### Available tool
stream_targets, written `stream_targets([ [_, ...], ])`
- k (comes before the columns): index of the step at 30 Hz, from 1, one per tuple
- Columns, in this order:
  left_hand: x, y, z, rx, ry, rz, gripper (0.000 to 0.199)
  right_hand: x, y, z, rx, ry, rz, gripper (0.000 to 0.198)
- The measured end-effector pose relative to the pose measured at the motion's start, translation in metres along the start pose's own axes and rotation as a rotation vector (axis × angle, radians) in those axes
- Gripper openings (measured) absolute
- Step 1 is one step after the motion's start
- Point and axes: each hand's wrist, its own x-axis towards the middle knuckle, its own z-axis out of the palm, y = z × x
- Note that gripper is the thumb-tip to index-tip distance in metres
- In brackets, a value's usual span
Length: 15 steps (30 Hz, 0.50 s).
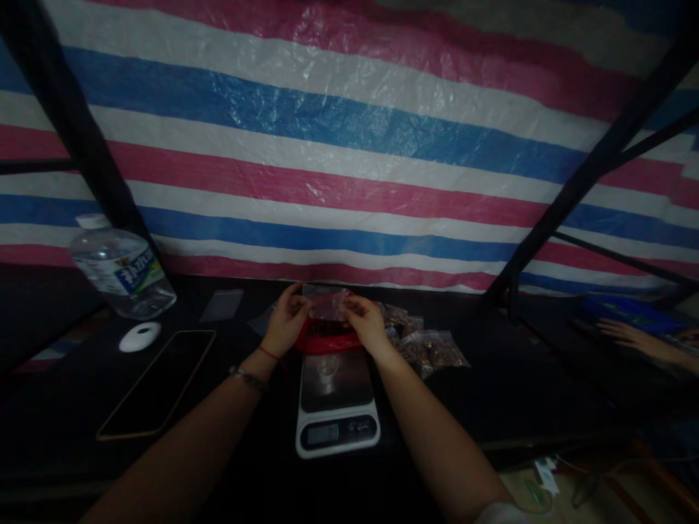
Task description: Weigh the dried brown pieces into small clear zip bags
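Between my two hands is a small clear plastic bag (328, 304), pinched at its left side by my left hand (287, 318) and at its right side by my right hand (365, 320). Just beneath it, a red plastic bag (330, 343) lies open with dark contents I cannot make out. Nearer to me stands a white kitchen scale (338, 435) with a dark weighing plate and a small clear round item (326, 370) on it. Right of my right hand lie several filled clear bags (431, 351) with brownish bits inside.
At the left are a large water bottle (123, 269), a white mouse (140, 337), a phone (158, 384) and a flat clear bag (221, 306). Striped sheeting (338, 175) hangs behind the black table. Another person's hand (633, 338) rests at far right.
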Motion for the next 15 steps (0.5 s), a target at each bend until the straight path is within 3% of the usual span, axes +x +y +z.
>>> stream_targets([
  [7,-0.004,0.007,0.001,-0.034,-0.088,0.026,0.054,0.000,0.004,-0.002,-0.025,-0.155,0.036,0.025],
  [15,-0.004,0.011,-0.001,0.034,-0.099,-0.020,0.052,-0.002,0.001,-0.004,-0.099,-0.221,-0.102,0.032],
])
